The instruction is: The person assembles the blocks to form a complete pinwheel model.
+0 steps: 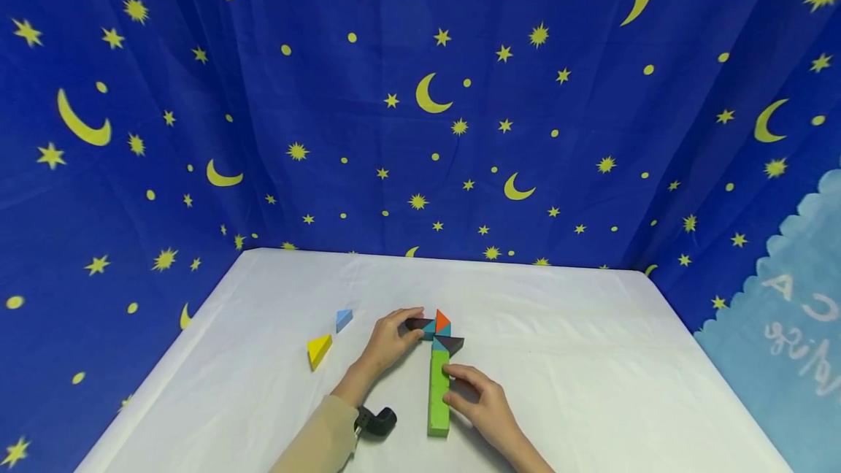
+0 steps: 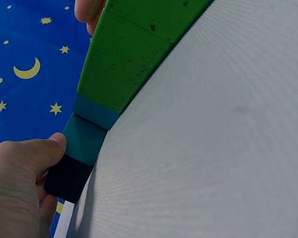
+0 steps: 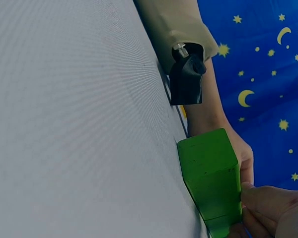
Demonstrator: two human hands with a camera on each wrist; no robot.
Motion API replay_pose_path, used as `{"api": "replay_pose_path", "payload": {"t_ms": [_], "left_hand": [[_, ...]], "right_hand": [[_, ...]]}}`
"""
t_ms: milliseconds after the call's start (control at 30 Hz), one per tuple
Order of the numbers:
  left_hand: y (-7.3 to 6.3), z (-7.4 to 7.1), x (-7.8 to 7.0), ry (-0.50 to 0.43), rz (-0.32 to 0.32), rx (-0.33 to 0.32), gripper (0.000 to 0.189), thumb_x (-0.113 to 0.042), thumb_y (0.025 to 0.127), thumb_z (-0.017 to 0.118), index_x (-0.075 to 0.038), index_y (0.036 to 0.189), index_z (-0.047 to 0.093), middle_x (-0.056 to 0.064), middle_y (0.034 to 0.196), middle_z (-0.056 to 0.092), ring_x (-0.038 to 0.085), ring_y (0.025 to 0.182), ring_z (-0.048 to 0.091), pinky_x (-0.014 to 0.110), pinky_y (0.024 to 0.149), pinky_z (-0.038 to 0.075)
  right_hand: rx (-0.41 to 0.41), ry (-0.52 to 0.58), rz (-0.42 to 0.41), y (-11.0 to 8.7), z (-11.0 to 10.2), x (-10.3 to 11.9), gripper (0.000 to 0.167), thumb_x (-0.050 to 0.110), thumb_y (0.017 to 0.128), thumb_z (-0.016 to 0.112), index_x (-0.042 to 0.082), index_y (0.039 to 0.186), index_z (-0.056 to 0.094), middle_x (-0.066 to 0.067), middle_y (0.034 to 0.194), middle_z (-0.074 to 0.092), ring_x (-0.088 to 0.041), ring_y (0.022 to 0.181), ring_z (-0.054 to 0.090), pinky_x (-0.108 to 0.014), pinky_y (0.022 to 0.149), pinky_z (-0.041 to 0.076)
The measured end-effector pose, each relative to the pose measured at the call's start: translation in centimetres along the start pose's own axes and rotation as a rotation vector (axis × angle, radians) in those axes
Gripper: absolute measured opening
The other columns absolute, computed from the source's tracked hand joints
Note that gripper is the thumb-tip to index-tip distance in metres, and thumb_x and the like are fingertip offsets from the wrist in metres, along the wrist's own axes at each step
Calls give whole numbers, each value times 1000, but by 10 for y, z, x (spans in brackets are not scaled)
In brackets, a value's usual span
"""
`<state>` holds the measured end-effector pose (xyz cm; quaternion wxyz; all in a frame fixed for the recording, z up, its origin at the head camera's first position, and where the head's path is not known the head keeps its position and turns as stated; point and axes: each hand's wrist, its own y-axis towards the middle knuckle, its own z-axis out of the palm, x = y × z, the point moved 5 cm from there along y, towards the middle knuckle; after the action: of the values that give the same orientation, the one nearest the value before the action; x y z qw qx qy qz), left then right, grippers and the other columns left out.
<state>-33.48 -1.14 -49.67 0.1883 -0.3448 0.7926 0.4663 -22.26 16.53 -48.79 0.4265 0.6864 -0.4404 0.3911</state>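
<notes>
My left hand (image 1: 388, 338) pinches the left end of a dark triangular block (image 1: 419, 323) joined to a teal one (image 1: 429, 330). In the left wrist view its thumb (image 2: 57, 144) lies against the teal part, fingers behind the dark end (image 2: 69, 178). An orange triangular block (image 1: 442, 321) rises beside them, with another dark triangular block (image 1: 450, 344) just nearer. Below runs a row of green blocks (image 1: 439, 400), set end to end. My right hand (image 1: 489, 407) touches the row's right side with thumb and a finger spread apart. Its other fingers are partly hidden.
A yellow triangular block (image 1: 319, 350) and a light blue one (image 1: 344, 319) lie to the left on the white tabletop (image 1: 558, 356). A black camera mount (image 1: 377, 422) sits on my left wrist. Blue curtain (image 1: 368, 152) with moons and stars surrounds the table.
</notes>
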Motion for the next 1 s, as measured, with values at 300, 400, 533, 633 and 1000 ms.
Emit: {"api": "replay_pose_path", "payload": {"t_ms": [300, 400, 533, 633, 1000], "left_hand": [[0, -5, 0, -29, -81, -43, 41, -9, 81, 74, 1, 119, 63, 7, 111, 67, 24, 108, 59, 41, 93, 48], [0, -9, -8, -33, -78, -52, 40, -8, 81, 73, -2, 119, 64, 5, 111, 67, 23, 109, 59, 42, 93, 48], [2, -23, -21, -32, -66, -46, 39, -7, 83, 72, -7, 120, 64, 3, 113, 66, 20, 110, 59, 40, 95, 47], [3, -42, -23, 3, -69, -74, 39, -5, 83, 72, -8, 121, 64, 3, 114, 66, 20, 109, 59, 39, 94, 48], [-9, -107, 10, 97, -241, -100, 39, -2, 85, 68, -3, 123, 61, 11, 117, 64, 31, 110, 57, 48, 97, 44]], "right_hand": [[-2, -18, 22, 2, 1, -13, 41, 19, 82, 74, 8, 120, 62, -5, 121, 61, -22, 115, 55, -28, 97, 45], [-4, -7, 20, 2, 1, -15, 42, 21, 81, 74, 8, 119, 63, -6, 121, 61, -23, 115, 55, -28, 97, 45], [-9, -20, 23, 1, 1, -15, 41, 20, 81, 74, 7, 119, 63, -7, 121, 61, -24, 114, 56, -29, 97, 45], [-10, -23, 27, 2, 2, -15, 41, 19, 81, 74, 7, 119, 63, -7, 121, 61, -23, 114, 56, -28, 97, 45], [-18, -2, 23, 0, 2, -16, 42, 20, 80, 75, 6, 119, 63, -7, 120, 61, -23, 114, 56, -30, 97, 45]]}}
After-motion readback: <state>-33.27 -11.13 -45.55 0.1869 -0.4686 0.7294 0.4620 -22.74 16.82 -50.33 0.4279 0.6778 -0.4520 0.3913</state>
